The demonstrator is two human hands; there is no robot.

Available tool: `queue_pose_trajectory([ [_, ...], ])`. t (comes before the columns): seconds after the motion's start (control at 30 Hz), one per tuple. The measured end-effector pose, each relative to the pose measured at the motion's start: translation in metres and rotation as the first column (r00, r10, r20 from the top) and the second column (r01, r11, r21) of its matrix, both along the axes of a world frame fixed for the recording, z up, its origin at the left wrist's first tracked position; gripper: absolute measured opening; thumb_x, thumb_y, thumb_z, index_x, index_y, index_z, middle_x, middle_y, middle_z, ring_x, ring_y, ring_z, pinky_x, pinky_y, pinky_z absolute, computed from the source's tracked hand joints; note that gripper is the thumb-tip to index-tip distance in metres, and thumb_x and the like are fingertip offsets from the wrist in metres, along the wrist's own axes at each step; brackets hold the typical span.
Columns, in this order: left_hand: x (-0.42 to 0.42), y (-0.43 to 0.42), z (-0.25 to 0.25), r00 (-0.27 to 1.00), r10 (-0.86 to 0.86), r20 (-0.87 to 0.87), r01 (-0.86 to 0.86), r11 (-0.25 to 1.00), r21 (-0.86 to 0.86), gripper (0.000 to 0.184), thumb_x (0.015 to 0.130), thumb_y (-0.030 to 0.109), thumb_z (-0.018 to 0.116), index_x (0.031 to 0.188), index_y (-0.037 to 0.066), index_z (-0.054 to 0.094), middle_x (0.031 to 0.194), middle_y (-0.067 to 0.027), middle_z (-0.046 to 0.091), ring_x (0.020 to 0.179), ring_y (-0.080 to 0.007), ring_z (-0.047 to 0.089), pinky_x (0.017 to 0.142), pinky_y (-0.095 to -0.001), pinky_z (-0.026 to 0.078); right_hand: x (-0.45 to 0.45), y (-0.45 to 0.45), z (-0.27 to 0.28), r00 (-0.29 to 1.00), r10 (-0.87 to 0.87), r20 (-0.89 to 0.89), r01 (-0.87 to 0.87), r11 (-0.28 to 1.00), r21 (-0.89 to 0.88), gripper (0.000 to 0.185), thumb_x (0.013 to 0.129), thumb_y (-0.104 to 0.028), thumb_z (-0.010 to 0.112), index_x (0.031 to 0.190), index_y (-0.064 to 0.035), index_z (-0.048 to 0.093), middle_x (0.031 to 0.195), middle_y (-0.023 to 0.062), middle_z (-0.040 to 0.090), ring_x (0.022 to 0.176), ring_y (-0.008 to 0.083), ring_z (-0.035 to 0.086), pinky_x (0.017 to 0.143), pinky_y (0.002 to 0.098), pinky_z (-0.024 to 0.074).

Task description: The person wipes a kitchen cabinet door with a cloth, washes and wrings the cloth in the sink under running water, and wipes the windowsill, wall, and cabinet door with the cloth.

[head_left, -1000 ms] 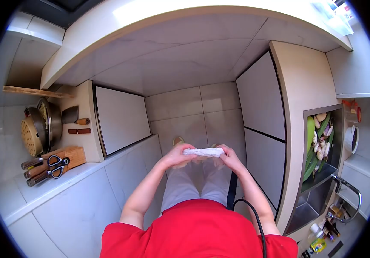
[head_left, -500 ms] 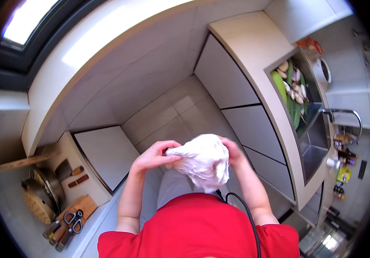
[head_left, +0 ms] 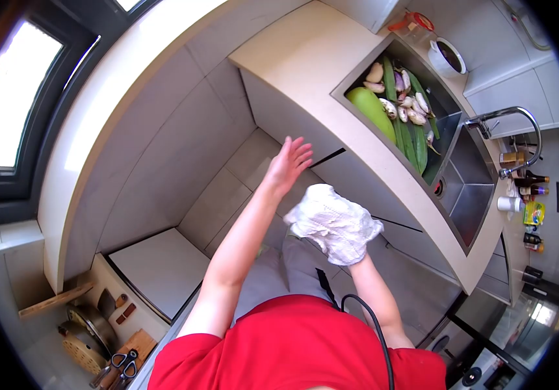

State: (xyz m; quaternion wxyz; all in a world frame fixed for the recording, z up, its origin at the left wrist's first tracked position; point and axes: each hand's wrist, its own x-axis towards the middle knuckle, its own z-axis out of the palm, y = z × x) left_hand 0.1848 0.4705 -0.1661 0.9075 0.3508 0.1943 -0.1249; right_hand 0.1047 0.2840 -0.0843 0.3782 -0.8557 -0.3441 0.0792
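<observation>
A crumpled white cloth (head_left: pixel 333 224) lies over my right hand and covers its fingers; only the wrist and forearm show below it. My left hand (head_left: pixel 288 165) is raised ahead of the cloth, apart from it, with its fingers spread and nothing in them. It is near the front of the counter (head_left: pixel 312 49). Beyond it, a double sink (head_left: pixel 467 208) has a green gourd (head_left: pixel 372 112), long green vegetables and several garlic-like bulbs in its far basin.
A chrome faucet (head_left: pixel 520 112) arches beside the sink, with bottles (head_left: pixel 534 190) behind. A white pot (head_left: pixel 447 57) and a red-lidded jar (head_left: pixel 416 26) stand past the sink. At lower left are scissors (head_left: pixel 123 363), a knife block, a cleaver (head_left: pixel 106 302) and pans. A window is at upper left.
My left hand has let go of the cloth and moved forward, its fingers opening. The cloth now drapes over my right hand. The view has turned toward the sink, which appears closer.
</observation>
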Motion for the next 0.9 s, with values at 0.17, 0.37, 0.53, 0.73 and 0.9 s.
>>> queue_pose_trajectory([
  [0.17,0.063,-0.068,-0.020,0.967,0.151,-0.203,-0.181,0.973,-0.141,0.066,0.094,0.050,0.035,0.139,0.002,0.025,0.140,-0.0165,0.031,0.127,-0.0300,0.036,0.105,-0.0408,0.033,0.041,-0.038,0.006,0.957,-0.059,0.284,0.109,0.980,-0.164,0.015,0.071,-0.024,0.059,0.082,-0.0140,0.060,0.087,0.0110,0.053,0.090,0.0326,0.050,0.076,0.0416,0.0421],
  [0.37,0.088,-0.071,-0.043,0.916,0.284,-0.283,-0.318,0.944,-0.083,0.058,0.091,0.054,0.040,0.120,0.004,0.046,0.121,-0.0112,0.047,0.113,-0.0271,0.044,0.102,-0.0425,0.032,0.080,-0.039,-0.104,0.879,-0.326,0.348,0.361,0.932,-0.041,0.018,0.076,-0.021,0.057,0.089,-0.0125,0.065,0.101,0.0132,0.059,0.098,0.0348,0.054,0.086,0.0435,0.0445],
  [0.53,0.105,-0.062,-0.038,0.891,0.281,-0.357,-0.342,0.932,-0.121,0.066,0.089,0.060,0.037,0.115,0.000,0.047,0.115,-0.0124,0.050,0.110,-0.0247,0.046,0.100,-0.0402,0.034,0.120,-0.013,-0.093,0.901,-0.380,0.207,0.416,0.893,-0.172,0.029,0.082,-0.021,0.052,0.109,-0.0123,0.061,0.114,0.0107,0.059,0.109,0.0286,0.053,0.095,0.0388,0.0423],
  [0.73,0.107,-0.057,-0.050,0.881,0.278,-0.383,-0.355,0.923,-0.146,0.066,0.092,0.053,0.033,0.117,-0.006,0.045,0.116,-0.0148,0.050,0.111,-0.0250,0.046,0.102,-0.0384,0.033,0.129,0.016,-0.160,0.804,-0.566,0.182,0.587,0.804,-0.097,0.039,0.083,-0.024,0.048,0.119,-0.0127,0.056,0.119,0.0089,0.057,0.106,0.0274,0.055,0.091,0.0372,0.0439],
  [0.9,0.100,-0.043,-0.055,0.912,0.173,-0.372,-0.261,0.945,-0.199,0.045,0.088,0.034,0.040,0.108,-0.006,0.047,0.109,-0.0148,0.051,0.106,-0.0250,0.049,0.100,-0.0375,0.036,0.122,0.034,-0.136,0.786,-0.566,-0.249,0.612,0.652,0.448,0.039,0.081,-0.010,0.048,0.120,-0.0052,0.053,0.118,0.0114,0.056,0.106,0.0239,0.054,0.091,0.0326,0.0441],
])
